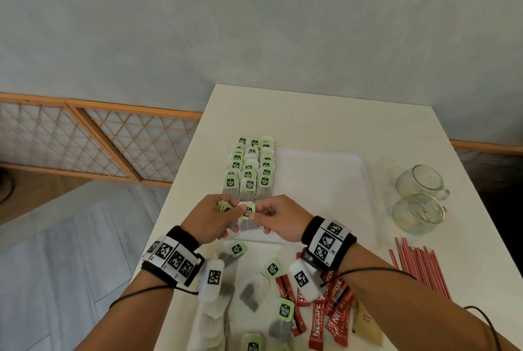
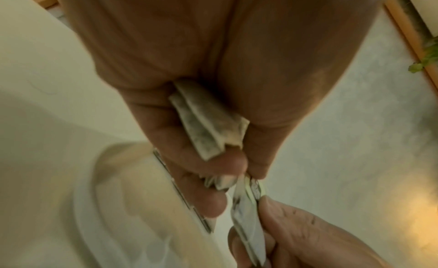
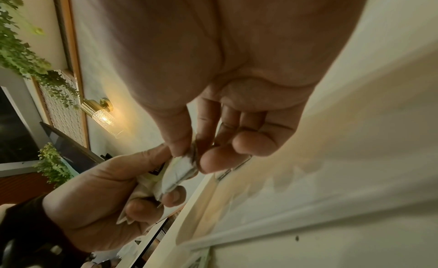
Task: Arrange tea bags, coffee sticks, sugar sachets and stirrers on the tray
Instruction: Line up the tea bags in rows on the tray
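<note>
Paper-light, limp tea bag, green tag: your right hand pinches it above the tray's near edge; your left hand clasps a small bundle. Likely tears easily; hold the tag. Three rows lie beyond.

Head view: soft, even light, no hard shadows; white table bright but not blown out. Wide-angle bend toward the edges. Hands slightly motion-soft; near foreground a little blurred. Both wrist views: dim, warm yellow cast, grainy. Close skin fills the frame, out of focus. Lit wall lamp at left glows with a halo; matching warm glare patch at right. Edges smeared, strongly curved.
</note>
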{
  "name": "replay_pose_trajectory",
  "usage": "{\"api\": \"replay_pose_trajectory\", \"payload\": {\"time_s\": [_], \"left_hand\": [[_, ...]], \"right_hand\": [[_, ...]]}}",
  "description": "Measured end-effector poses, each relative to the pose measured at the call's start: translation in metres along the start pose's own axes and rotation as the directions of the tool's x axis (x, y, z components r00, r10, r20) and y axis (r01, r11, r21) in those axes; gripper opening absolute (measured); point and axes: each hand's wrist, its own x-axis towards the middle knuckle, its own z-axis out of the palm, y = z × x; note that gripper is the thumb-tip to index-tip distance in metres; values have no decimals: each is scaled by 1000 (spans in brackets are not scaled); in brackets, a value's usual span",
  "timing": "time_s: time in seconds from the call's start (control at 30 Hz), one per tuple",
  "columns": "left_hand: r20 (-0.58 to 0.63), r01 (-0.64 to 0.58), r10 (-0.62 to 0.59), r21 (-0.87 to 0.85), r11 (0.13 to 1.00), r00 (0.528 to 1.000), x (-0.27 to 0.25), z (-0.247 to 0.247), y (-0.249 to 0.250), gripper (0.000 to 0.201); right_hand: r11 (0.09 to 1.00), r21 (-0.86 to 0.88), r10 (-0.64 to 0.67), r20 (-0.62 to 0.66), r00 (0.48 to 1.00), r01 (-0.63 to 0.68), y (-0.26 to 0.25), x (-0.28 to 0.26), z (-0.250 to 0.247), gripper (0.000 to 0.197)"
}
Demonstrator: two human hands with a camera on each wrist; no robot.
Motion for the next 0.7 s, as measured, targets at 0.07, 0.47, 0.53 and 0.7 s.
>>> {"api": "replay_pose_trajectory", "payload": {"time_s": [0.07,0.47,0.53,0.7], "left_hand": [[-12,6,-6,0,1000,1000,0,-2,-3,24],[-97,110,-113,-37,993,989,-2,-25,-13,17],[-85,135,-139,-58,989,987,-3,-31,-13,23],[-13,200,-202,-88,976,979,-5,-44,-13,34]], "right_hand": [[999,-38,20,28,999,-19,-2,0,0,28],[982,-164,73,-116,991,-92,-13,36,5,35],[977,-186,88,-109,990,-107,-22,43,8,36],[960,-205,171,-113,979,-191,-31,60,21,36]]}}
